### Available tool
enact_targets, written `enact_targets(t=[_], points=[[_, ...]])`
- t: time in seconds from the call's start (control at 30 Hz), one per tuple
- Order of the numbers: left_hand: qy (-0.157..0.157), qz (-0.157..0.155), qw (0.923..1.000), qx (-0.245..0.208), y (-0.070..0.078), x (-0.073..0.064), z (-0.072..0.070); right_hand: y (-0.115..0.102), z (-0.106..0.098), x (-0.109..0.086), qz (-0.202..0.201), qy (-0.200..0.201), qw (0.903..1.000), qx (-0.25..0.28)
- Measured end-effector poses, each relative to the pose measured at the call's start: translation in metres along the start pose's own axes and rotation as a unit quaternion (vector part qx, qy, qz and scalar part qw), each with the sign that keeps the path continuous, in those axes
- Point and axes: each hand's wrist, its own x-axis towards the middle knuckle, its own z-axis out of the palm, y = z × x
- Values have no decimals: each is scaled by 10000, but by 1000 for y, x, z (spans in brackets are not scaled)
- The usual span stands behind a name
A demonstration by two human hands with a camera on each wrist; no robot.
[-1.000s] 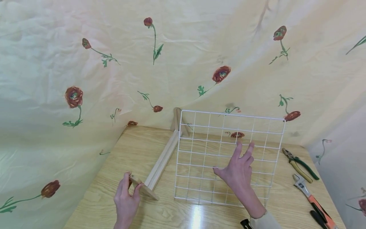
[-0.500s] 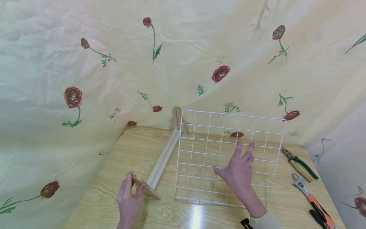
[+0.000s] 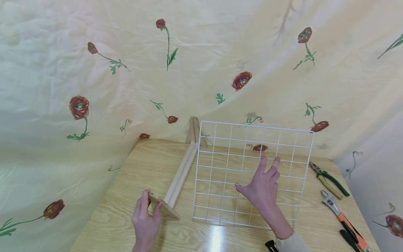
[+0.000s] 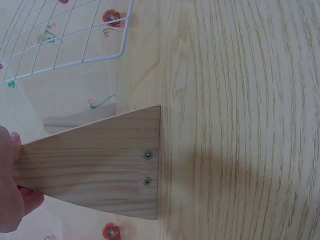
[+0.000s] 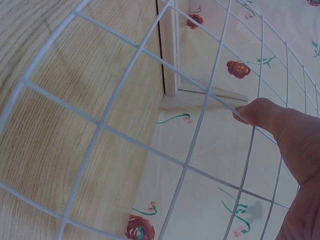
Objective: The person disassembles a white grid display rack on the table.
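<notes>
In the head view my left hand (image 3: 146, 222) pinches the near end piece (image 3: 170, 210) of a wooden stand, thumb on one side and fingers on the other. The left wrist view shows this piece as a tapered board with two screw heads (image 4: 147, 155), its wide edge down at the tabletop. A pale rail (image 3: 181, 175) runs back to a matching far end piece (image 3: 194, 130). My right hand (image 3: 266, 192) holds a white wire grid panel (image 3: 256, 126), fingers spread over the mesh. In the right wrist view the thumb (image 5: 260, 111) presses at a wire. The panel leans upright beside the stand.
Pliers (image 3: 336, 184) with green and yellow handles lie at the table's right side. Nearer lie an orange-handled adjustable wrench (image 3: 347, 224) and a black handle (image 3: 348, 239). A black object (image 3: 270, 245) shows beside the right sleeve. Flowered cloth (image 3: 201, 70) hangs behind the wood-grain table (image 3: 110, 217).
My left hand and the stand's near end have shifted a little to the right, towards the grid panel. The right hand and the panel stay almost where they were.
</notes>
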Motion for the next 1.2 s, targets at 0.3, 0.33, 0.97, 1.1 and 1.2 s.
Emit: enact_targets(t=[0.3, 0.33, 0.97, 1.1, 1.2], points=[[27, 12, 10000, -9, 3, -1, 2, 0, -1, -1, 1, 2, 10000, -34], [35, 16, 10000, -7, 4, -1, 2, 0, -1, -1, 6, -6, 10000, -40], [199, -78, 9996, 159, 13, -6, 11, 3, 0, 1, 81, -117, 9999, -20], [208, -94, 9996, 170, 14, -7, 12, 4, -1, 2, 155, -226, 9996, -35], [189, -85, 9995, 218, 15, -7, 13, 5, -1, 5, 201, -332, 9992, -49]])
